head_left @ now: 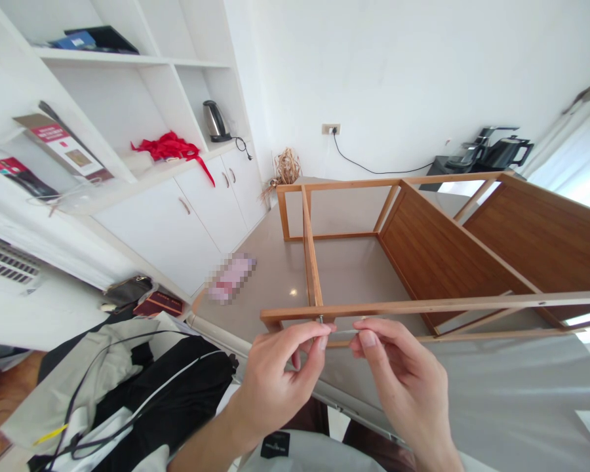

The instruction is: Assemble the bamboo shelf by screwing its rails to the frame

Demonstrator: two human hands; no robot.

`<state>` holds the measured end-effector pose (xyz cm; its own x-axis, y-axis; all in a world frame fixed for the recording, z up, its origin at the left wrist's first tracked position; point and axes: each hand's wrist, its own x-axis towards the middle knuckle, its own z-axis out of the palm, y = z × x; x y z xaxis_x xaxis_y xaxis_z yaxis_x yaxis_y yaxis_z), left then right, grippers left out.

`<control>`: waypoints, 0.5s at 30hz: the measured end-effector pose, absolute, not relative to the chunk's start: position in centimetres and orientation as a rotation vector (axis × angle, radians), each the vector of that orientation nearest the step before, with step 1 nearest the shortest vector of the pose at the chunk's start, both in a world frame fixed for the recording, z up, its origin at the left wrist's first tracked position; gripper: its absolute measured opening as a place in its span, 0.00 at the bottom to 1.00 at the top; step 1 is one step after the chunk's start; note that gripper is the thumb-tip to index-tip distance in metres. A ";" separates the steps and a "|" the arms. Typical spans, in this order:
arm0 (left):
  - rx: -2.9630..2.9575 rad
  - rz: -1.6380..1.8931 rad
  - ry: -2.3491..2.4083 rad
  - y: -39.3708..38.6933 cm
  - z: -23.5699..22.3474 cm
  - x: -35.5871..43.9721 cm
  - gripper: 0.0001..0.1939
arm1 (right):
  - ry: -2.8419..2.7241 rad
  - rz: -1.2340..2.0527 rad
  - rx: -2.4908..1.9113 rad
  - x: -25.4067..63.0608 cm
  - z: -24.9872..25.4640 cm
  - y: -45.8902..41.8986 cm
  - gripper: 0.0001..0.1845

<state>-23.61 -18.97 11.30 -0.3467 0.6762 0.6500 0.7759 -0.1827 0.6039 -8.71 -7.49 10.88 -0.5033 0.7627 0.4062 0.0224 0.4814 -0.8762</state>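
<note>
A wooden rack frame (398,307) lies on its side on the table in front of me, its near rail just beyond my hands. With thumb and forefinger, my left hand (285,364) pinches a small metal screw (321,319), which points up toward the rail's underside where a crosspiece (311,252) meets it. Whether the screw has entered the wood I cannot tell. My right hand (406,377) is a little to the right, with thumb and fingertips closed together near the same rail. What they hold, if anything, is too small to name.
The frame's slatted wooden shelves (447,242) extend to the right across the grey table (270,275). A pixelated pink item (232,278) lies at left. Clothes (177,387) are heaped lower left. White shelving (128,59) holds a kettle (215,121). Coffee equipment (506,151) stands at back right.
</note>
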 end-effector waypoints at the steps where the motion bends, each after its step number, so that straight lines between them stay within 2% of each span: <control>1: -1.734 -1.570 -1.948 -19.0 11.3 -23.6 0.13 | -1.873 1.091 -0.655 -8.7 10.9 -7.5 0.08; 15: -1.739 -1.567 -1.965 -19.1 11.2 -23.6 0.14 | -1.883 1.092 -0.686 -9.0 11.2 -7.1 0.10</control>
<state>-23.59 -19.10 11.22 -0.3503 0.6866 0.6371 0.7741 -0.1706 0.6096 -9.01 -7.12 11.18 -0.5036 0.7725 0.3869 0.0477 0.4720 -0.8803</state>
